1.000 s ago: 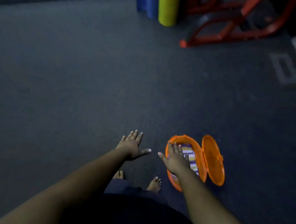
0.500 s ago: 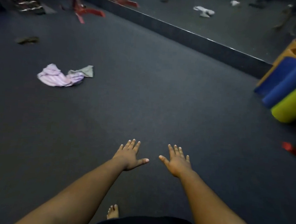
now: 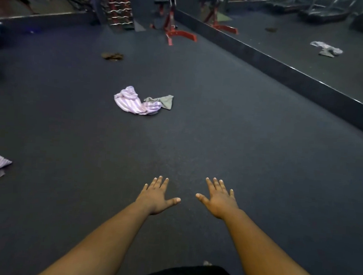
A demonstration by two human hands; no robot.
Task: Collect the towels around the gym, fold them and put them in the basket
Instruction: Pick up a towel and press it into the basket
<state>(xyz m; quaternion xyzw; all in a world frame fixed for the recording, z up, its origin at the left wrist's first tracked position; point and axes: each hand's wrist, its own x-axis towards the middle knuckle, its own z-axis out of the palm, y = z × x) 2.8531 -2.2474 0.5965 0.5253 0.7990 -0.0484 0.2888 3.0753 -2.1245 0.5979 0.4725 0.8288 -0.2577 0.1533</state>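
Both our hands are held out flat above the gym floor (image 3: 197, 138).
Our left hand (image 3: 154, 196) and right hand (image 3: 219, 200) have straight, spread fingers and hold nothing; a crumpled striped towel (image 3: 134, 101) lies well ahead, touching a grey towel (image 3: 163, 100).

Crumpled pink striped towel (image 3: 133, 103) lies on the floor, touching grey towel (image 3: 162, 100); brown towel (image 3: 112, 56) lies beyond.

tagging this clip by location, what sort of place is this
Most likely a gym. A rack of weights stands at the back, a red-framed bench stand sits on dark rubber flooring, and a wall mirror runs along the right side. Towels lie scattered on the floor.
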